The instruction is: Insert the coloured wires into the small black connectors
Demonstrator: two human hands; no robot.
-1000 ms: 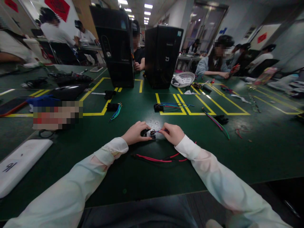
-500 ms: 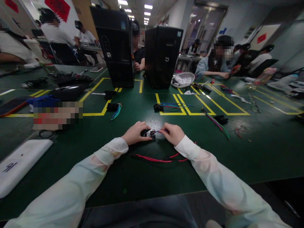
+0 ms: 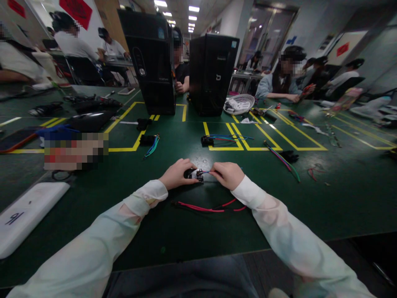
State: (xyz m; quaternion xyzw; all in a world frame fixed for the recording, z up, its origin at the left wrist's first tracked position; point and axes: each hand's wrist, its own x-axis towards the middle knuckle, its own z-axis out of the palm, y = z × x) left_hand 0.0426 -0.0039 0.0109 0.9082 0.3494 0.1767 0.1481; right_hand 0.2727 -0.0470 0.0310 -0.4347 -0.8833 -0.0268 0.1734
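Note:
Near the middle of the green table, my left hand is closed on a small black part with a white patch. Thin blue and red wires run from its right side into my right hand, whose fingertips are pinched on them. Nearer to me lie red and black wires. Beyond my hands sit a black connector with blue-green wires and another black connector with blue and red wires. The far side of the held part is hidden by my left fingers.
Two black computer towers stand at the back, with a person's hand between them. A white basket is right of them. At the left lies a white case; at the right, wires and a black connector.
My right hand has shifted slightly to the right, and a bit more of the wires shows between it and the black part. My left hand has stayed where it was.

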